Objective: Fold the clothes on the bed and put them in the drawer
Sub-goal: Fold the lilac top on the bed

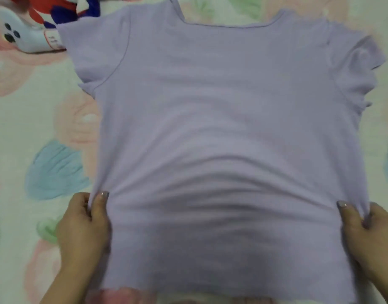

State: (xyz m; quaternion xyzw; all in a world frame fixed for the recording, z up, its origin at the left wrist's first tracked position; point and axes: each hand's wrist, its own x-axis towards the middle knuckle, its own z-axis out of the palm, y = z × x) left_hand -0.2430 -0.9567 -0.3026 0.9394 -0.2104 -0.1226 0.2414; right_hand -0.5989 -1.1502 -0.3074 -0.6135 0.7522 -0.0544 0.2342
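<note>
Plainly, the coming move turns on how the lilac T-shirt lies between the two hands. It is spread flat on the bed, its long axis running straight away from the person, with the neckline at the far end and the hem nearest the body.

At the bed's far left corner, a pale blue phone lies beside a red, white and blue cloth. Both sit just off the shirt's left sleeve, and the phone's near end appears to touch it.

The left hand pinches the shirt's left side edge a little above the hem. Its thumb is on top of the cloth and its fingers are curled in against it. Between the hands the fabric is drawn into crosswise creases and looks pulled taut.

On the far side the right hand mirrors this, pinching the right side edge at about the same height with the thumb over the cloth.

Neither hand is nearer, since each holds its own edge. Nearly the whole garment lies beyond the fingertips, toward the head of the bed. Probably this is the smoothing step before a first fold. Carrying the lower part forward onto the chest would suit this grip.
</note>
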